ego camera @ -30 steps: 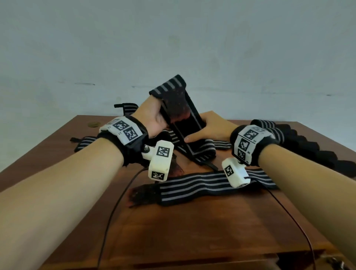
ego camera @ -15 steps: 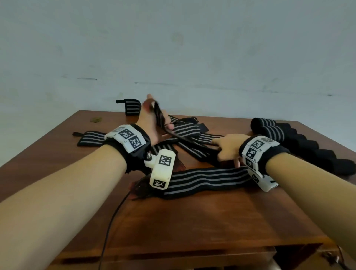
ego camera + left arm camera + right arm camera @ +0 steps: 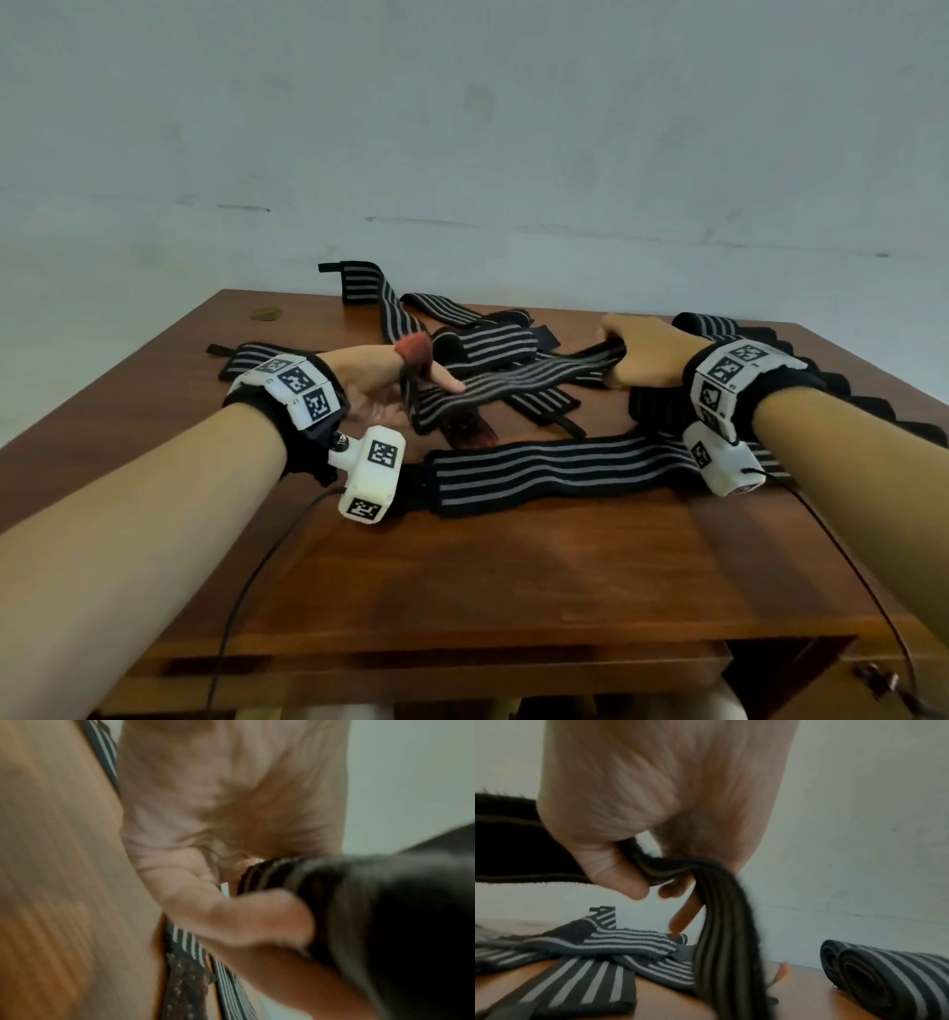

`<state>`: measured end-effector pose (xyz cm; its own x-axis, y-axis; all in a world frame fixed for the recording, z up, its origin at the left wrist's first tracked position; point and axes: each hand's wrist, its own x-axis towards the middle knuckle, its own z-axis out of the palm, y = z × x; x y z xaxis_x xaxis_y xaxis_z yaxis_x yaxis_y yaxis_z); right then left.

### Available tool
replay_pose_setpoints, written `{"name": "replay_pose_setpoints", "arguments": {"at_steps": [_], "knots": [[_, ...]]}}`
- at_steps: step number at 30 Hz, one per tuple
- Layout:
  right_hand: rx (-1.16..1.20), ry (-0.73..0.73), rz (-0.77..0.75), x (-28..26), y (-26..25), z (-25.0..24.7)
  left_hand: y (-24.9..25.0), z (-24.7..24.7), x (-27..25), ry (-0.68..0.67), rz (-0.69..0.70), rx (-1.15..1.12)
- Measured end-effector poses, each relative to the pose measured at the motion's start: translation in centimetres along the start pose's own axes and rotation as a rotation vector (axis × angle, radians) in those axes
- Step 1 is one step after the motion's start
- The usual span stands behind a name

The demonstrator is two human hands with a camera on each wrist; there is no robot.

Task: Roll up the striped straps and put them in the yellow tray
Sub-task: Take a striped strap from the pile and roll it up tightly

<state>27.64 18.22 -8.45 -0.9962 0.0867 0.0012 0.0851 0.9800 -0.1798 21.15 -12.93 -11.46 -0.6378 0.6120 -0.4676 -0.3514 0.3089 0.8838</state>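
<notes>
A black striped strap [image 3: 529, 375] hangs taut between my two hands, just above a pile of loose striped straps [image 3: 482, 339] on the wooden table [image 3: 513, 565]. My left hand [image 3: 390, 383] grips the end with the red fuzzy patch [image 3: 413, 349]; the blurred left wrist view shows its fingers [image 3: 231, 902] curled at the strap [image 3: 359, 892]. My right hand [image 3: 634, 354] pinches the other part of the strap [image 3: 721, 912] between thumb and fingers [image 3: 618, 878]. No yellow tray is in view.
Another striped strap [image 3: 554, 462] lies flat across the table in front of my hands. Several rolled straps [image 3: 873, 406] sit in a row at the right, also visible as rolled straps [image 3: 885, 973] in the right wrist view. A small round object [image 3: 264, 313] lies at the back left.
The strap, held upright a second ago, now stretches low and sideways. My left hand came down with the red end; my right hand drew its part out to the right.
</notes>
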Motion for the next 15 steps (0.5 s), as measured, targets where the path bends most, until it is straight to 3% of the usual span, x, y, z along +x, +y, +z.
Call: {"name": "replay_pose_setpoints", "arguments": {"at_steps": [3,6,9,12,15], "knots": [[-0.206,-0.088,0.050,-0.6,0.6,-0.6,-0.2,0.7,0.1,-0.037,0.021,0.281],[-0.354,-0.218,0.099,-1.6,1.4,-0.7,-0.8,1.2,1.1,0.046,0.015,0.519],[-0.445,-0.356,0.186,-2.6,1.7,0.2,-1.2,1.5,1.8,0.028,0.015,0.722],[-0.204,-0.434,0.222,-2.8,2.2,0.5,-1.1,1.3,1.9,-0.053,-0.031,0.675],[0.159,-0.340,0.165,-3.1,3.4,-0.1,-0.6,1.6,1.5,-0.044,-0.037,0.676]]}}
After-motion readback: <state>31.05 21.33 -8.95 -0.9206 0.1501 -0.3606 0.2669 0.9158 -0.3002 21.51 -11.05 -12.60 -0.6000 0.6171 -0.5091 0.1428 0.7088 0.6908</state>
